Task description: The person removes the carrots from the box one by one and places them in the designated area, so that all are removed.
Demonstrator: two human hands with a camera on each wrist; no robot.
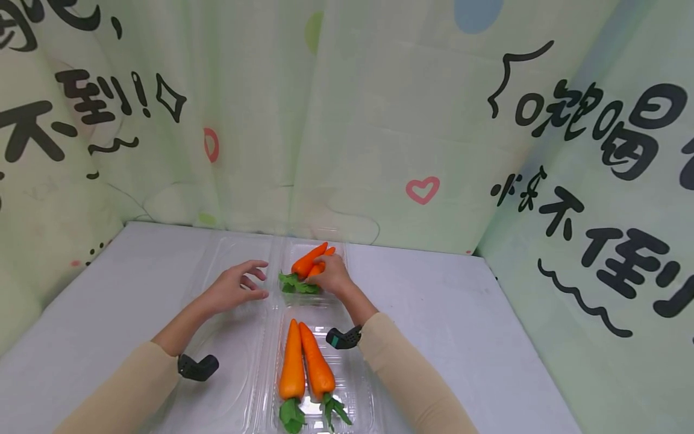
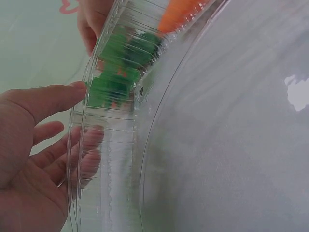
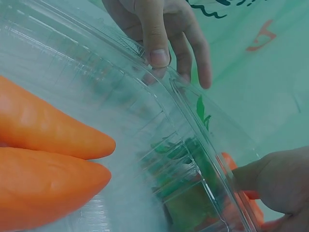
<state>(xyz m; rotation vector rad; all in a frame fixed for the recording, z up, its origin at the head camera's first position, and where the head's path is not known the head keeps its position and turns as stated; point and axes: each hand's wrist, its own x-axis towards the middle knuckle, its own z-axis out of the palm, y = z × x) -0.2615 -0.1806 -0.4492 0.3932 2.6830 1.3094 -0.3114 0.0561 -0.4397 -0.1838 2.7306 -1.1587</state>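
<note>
Two orange carrots with green tops lie in the small clear plastic box at the back. My right hand reaches over that box and pinches the right-hand carrot, its fingers partly hiding it. Beside it lies the other carrot. My left hand hovers left of the box, thumb and fingers apart and loosely bent, holding nothing. Closer to me, two larger carrots, a left one and a right one, lie side by side in a long clear plastic container, tips pointing away.
Left of the long container, its clear lid lies opened flat on the white table. Printed curtains hang along the table's back and sides. A black wrist camera sits on the left forearm, another on the right.
</note>
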